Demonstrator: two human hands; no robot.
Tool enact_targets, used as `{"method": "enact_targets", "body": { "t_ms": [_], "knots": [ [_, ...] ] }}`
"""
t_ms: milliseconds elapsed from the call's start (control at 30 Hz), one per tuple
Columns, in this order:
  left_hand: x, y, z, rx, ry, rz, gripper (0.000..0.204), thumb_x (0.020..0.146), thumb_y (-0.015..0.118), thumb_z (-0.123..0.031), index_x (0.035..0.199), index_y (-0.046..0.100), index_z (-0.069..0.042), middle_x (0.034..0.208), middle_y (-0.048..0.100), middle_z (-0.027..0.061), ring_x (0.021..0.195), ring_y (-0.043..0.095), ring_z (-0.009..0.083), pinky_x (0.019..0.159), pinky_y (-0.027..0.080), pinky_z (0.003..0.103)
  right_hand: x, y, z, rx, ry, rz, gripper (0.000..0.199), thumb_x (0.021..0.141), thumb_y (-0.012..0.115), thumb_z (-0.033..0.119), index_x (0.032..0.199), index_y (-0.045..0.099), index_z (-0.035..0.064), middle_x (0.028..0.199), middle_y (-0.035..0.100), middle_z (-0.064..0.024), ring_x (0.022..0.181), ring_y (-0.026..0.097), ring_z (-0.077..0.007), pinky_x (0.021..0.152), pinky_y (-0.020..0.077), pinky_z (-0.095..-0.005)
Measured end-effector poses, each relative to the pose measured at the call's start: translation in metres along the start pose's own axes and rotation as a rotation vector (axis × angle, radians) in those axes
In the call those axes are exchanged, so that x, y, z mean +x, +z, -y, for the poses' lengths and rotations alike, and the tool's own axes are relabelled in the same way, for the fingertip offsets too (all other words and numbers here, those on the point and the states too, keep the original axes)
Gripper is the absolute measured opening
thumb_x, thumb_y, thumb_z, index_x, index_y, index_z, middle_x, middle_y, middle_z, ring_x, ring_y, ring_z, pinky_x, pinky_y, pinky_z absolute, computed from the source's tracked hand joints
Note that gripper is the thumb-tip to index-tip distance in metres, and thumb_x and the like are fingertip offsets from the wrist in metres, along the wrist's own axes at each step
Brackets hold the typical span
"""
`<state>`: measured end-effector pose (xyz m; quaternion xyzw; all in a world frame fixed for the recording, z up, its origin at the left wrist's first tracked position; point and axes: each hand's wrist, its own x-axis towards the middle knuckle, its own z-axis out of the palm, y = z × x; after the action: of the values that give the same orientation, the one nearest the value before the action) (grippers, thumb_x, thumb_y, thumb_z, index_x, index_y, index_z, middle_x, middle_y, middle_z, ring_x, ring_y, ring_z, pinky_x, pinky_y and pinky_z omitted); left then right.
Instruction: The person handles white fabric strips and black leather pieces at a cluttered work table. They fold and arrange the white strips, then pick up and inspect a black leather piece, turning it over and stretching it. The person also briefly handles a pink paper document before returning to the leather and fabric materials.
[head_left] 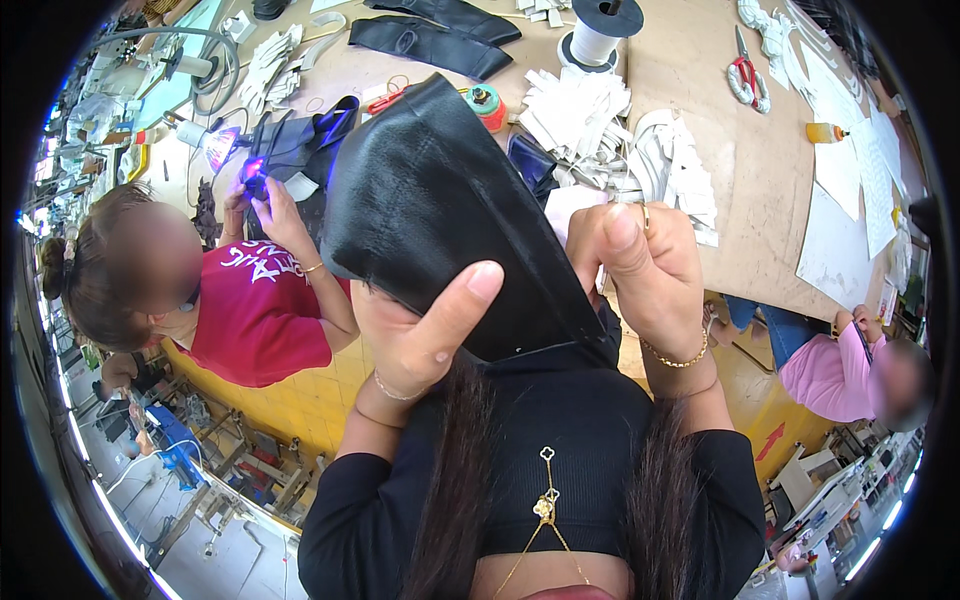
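Note:
A large black leather piece [440, 200], folded and stiff-looking, is held up in front of my chest. My left hand [415, 325] grips its lower left part, the thumb lying across the near face and the other fingers hidden behind. Close to the leather's right edge, my right hand [640, 265] is closed, with the thumb pressed against the curled index finger. Whatever it may be pinching is too small or hidden to make out. Behind the leather stands a spool of red and green thread [487, 108].
White strips [575, 120] lie heaped on the table [720, 170], near a big white reel [595, 45]. Red-handled scissors [745, 80] and a small amber bottle [825, 132] are at the right. A co-worker in red [255, 310] handles dark pieces under a lamp [218, 150]. Another person in pink [825, 375] is at the right.

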<state>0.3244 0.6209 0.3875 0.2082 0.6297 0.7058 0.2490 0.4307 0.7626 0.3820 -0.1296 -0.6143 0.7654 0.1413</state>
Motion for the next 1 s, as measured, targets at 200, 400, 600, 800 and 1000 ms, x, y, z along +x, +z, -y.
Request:
{"method": "enact_targets", "body": {
  "t_ms": [200,400,600,800,1000],
  "knots": [
    [0.0023,0.0017,0.0008,-0.013,0.000,-0.107,0.050,0.074,0.061,-0.010,0.119,0.049,0.006,0.104,0.061,0.0157,0.089,0.063,0.0219,0.082,0.052,0.031,-0.0026,0.0009,0.0016,0.001,0.053,-0.018,0.059,0.100,0.037,0.038,0.059,0.052,-0.0001,0.053,0.051,-0.0066,0.046,0.046,-0.0117,0.044,0.0355,-0.0240],
    [0.0030,0.0010,-0.0008,-0.025,-0.028,-0.113,0.048,0.074,0.060,-0.010,0.118,0.049,0.006,0.101,0.062,0.0164,0.085,0.064,0.0222,0.079,0.054,0.032,-0.0035,0.0018,0.0017,0.018,0.063,-0.019,0.060,0.101,0.036,0.038,0.057,0.052,-0.0001,0.052,0.051,-0.0067,0.045,0.046,-0.0117,0.043,0.0355,-0.0240],
    [0.0049,0.0017,-0.0017,-0.056,-0.026,-0.105,0.051,0.074,0.061,-0.010,0.120,0.047,0.006,0.103,0.061,0.0161,0.088,0.063,0.0224,0.079,0.053,0.032,-0.0034,0.0009,0.0029,0.013,0.078,0.005,0.060,0.101,0.036,0.038,0.057,0.052,-0.0003,0.053,0.051,-0.0069,0.045,0.046,-0.0118,0.044,0.0356,-0.0244],
    [0.0047,-0.0046,-0.0057,-0.045,0.021,-0.009,0.057,0.074,0.065,-0.006,0.125,0.044,0.005,0.111,0.059,0.0141,0.098,0.060,0.0205,0.089,0.047,0.032,0.0016,-0.0023,-0.0009,-0.060,0.031,0.054,0.059,0.101,0.036,0.038,0.060,0.053,-0.0004,0.057,0.053,-0.0065,0.053,0.047,-0.0138,0.052,0.0366,-0.0266],
    [0.0018,-0.0056,-0.0054,0.015,0.084,0.075,0.063,0.070,0.068,-0.011,0.126,0.044,0.004,0.110,0.060,0.0130,0.096,0.060,0.0198,0.088,0.047,0.031,0.0049,-0.0013,-0.0025,-0.041,-0.111,0.025,0.034,0.094,0.055,0.031,0.078,0.057,0.0010,0.071,0.052,-0.0028,0.064,0.049,-0.0096,0.058,0.0390,-0.0243]
  ]
}}
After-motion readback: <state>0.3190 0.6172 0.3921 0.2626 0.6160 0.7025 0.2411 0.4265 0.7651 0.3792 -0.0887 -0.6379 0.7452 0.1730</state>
